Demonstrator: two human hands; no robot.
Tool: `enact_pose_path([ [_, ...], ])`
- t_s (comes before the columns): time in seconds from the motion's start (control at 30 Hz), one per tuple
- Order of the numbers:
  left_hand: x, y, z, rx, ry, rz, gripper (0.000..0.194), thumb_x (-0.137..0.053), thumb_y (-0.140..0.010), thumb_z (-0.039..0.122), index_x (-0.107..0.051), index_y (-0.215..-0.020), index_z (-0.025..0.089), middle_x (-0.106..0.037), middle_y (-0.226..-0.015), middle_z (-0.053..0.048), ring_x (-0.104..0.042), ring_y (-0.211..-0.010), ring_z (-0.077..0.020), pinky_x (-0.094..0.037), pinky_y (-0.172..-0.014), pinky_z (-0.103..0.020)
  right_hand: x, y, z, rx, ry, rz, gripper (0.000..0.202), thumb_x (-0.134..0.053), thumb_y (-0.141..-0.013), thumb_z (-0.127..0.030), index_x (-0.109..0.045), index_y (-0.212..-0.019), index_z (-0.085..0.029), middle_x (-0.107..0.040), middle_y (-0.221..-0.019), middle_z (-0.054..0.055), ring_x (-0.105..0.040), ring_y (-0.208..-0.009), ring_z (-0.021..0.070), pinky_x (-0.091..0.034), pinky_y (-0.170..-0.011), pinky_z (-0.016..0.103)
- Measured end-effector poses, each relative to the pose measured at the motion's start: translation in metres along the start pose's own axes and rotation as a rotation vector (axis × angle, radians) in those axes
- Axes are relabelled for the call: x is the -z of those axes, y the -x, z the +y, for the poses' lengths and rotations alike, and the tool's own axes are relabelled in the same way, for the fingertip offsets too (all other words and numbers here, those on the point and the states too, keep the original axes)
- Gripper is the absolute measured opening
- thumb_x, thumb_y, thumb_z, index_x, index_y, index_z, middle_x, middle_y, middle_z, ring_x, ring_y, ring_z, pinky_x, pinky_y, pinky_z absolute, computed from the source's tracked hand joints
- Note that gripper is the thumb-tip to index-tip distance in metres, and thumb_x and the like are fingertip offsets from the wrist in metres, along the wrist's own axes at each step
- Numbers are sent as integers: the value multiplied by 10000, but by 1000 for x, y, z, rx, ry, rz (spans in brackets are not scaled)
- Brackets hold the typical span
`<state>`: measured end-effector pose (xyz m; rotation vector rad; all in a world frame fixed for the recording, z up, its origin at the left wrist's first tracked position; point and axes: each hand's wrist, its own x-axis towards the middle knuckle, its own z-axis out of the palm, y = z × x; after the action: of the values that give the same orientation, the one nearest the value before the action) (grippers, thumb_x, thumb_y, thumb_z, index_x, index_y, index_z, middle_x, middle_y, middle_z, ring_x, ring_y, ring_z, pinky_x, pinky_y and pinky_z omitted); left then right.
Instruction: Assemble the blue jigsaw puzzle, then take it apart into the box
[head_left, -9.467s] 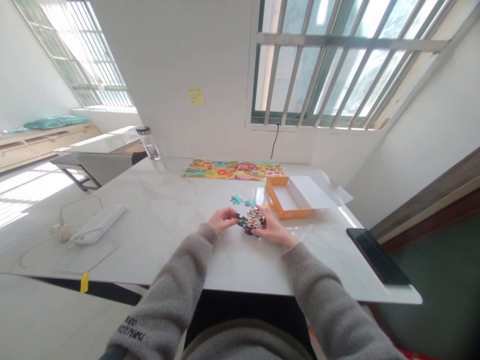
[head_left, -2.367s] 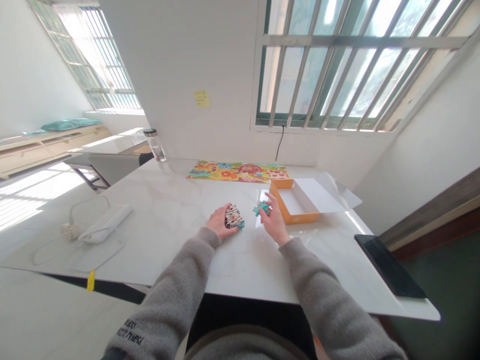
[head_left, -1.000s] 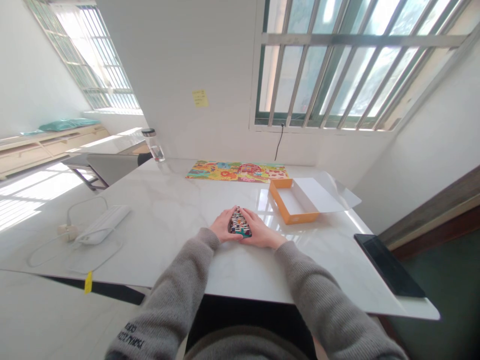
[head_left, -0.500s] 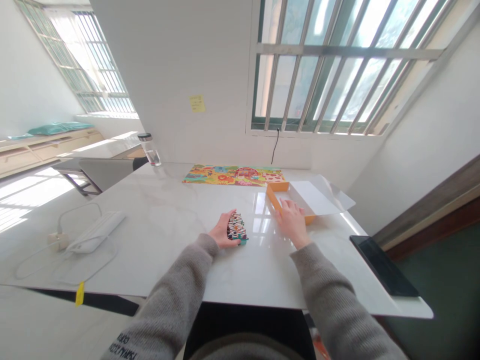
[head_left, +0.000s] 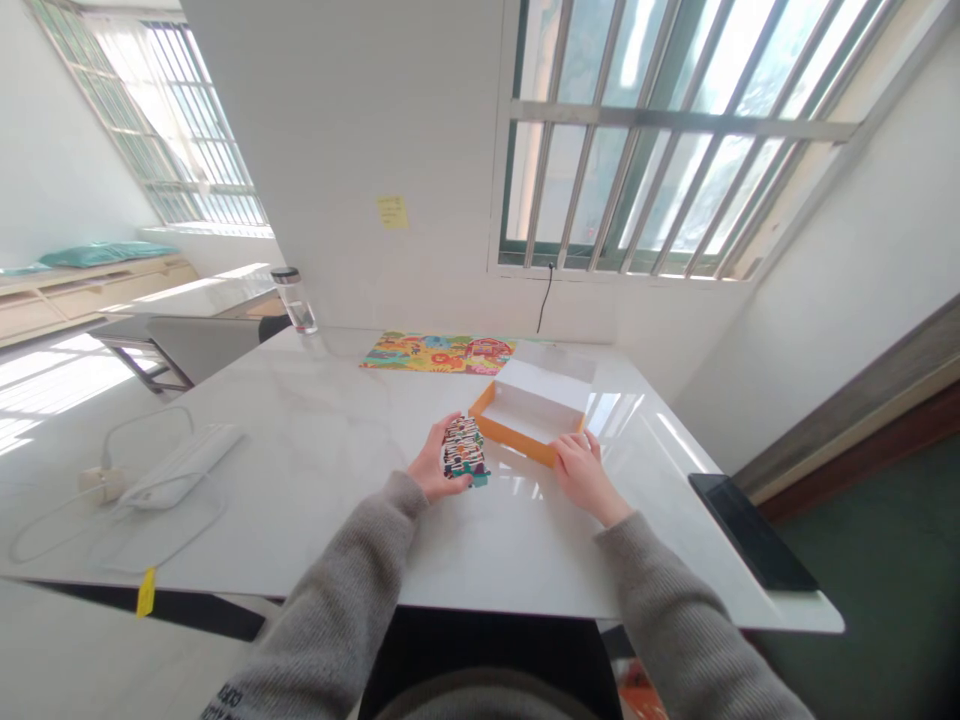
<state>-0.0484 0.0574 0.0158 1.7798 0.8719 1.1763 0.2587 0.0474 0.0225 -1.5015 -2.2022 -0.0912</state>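
My left hand is closed around a stack of jigsaw puzzle pieces, with dark, white and teal parts showing, just above the white table. My right hand grips the near right corner of a shallow orange box. White inside, the box is open on top, and a white flap extends from its far side. No pieces show in the box. Its near left corner lies close to the stack.
A colourful animal picture sheet lies along the wall, partly covered by the flap. A clear bottle stands at the back left. A power strip with cables is at left, a black tablet-like slab at the right edge.
My right hand has taken hold of the box's near right corner. The box has turned and shifted left towards the stack, and its flap now covers the sheet's right end.
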Motion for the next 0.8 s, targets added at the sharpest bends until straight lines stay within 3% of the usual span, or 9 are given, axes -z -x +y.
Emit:
enact_pose_path([
  [0.13,7,2,11,-126,-170,121,1008,-744,-580,117,-301,-1475,252,-486,-1364,-132,-545,-1238,-313,-406,-1112,-550,3,10,4,44,-86,27,278,-410,-819,-48,-602,-905,-229,-656,-1001,40,-561,-1132,214,-137,-1196,520],
  [0.23,9,2,19,-158,-212,113,1040,-740,-574,121,-270,-1492,253,-497,-1350,-135,-549,-1232,-316,-430,-1098,-539,10,14,1,69,-153,27,294,-412,-785,-43,-605,-908,-226,-658,-1017,40,-536,-1218,226,-83,-1209,566],
  [0.3,6,-2,23,-153,-204,68,1071,-739,-572,134,-234,-1508,261,-517,-1322,-130,-574,-1200,-315,-462,-1069,-533,20,15,-8,108,-207,55,349,-432,-790,-62,-609,-1044,-222,-648,-1097,56,-493,-1288,242,-61,-1217,581],
  [0.37,2,-9,26,-155,-199,17,1097,-744,-568,143,-210,-1518,271,-516,-1323,-125,-573,-1202,-317,-450,-1081,-536,31,11,-23,152,-279,75,423,-487,-844,-143,-545,-1257,-214,-590,-1251,96,-446,-1339,261,-145,-1220,562],
  [0.47,-2,-25,30,-164,-201,-55,1111,-753,-577,144,-193,-1531,255,-496,-1347,-129,-563,-1212,-316,-412,-1116,-525,45,-6,-44,176,-442,-20,611,-571,-899,-301,-364,-1471,-241,-459,-1422,132,-409,-1371,272,-339,-1168,498],
  [0.53,-4,-39,29,-157,-202,-90,1115,-757,-587,147,-184,-1538,239,-497,-1344,-134,-569,-1199,-316,-417,-1111,-516,46,-25,-50,203,-523,-80,735,-621,-887,-345,-270,-1529,-272,-392,-1484,127,-369,-1403,285,-338,-1173,510],
  [0.8,-3,-71,8,-150,-151,-82,1110,-799,-580,180,-228,-1533,197,-505,-1355,-156,-572,-1200,-330,-424,-1103,-517,15,-92,-42,242,-836,-352,1031,-778,-744,-315,-160,-1568,-277,-340,-1502,140,-454,-1341,276,-453,-1092,452],
])
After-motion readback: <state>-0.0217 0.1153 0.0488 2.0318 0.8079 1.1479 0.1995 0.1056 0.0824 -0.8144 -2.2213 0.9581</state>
